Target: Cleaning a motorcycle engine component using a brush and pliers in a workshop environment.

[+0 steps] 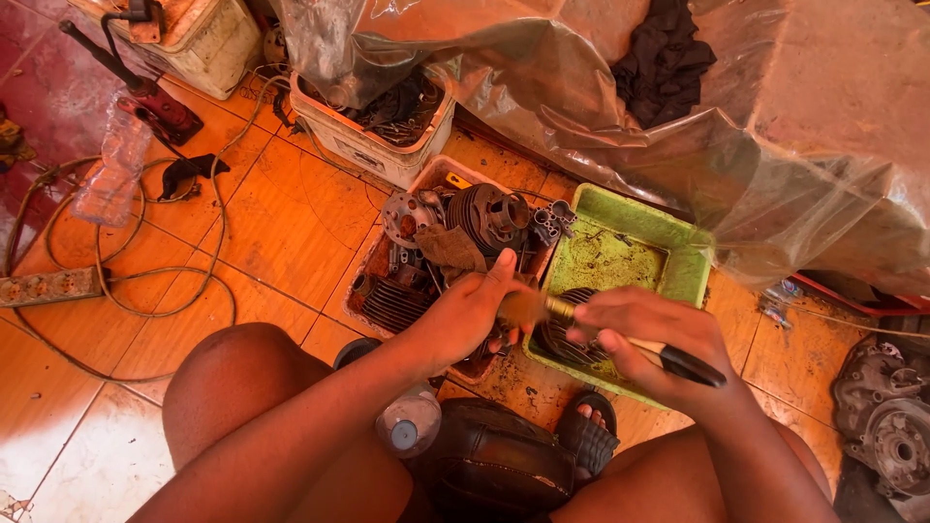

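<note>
While the right hand (647, 334) clamps a black-handled paintbrush (620, 339) just right of centre, its bristles meet the left hand (468, 315), whose fingers curl shut — on what, I cannot tell. Under the brush lies a dark finned engine part (567, 341) in a grimy green tray (690, 254). Left of that — a reddish tray (426, 179) heaped with cylinders and greasy metal parts. Bottom centre, a plastic bottle (408, 423) stands between the knees.

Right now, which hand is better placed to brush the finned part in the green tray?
Right. The right hand already grips the paintbrush directly over the finned engine part in the green tray. The left hand sits at the bristle end, apparently steadying.
</note>
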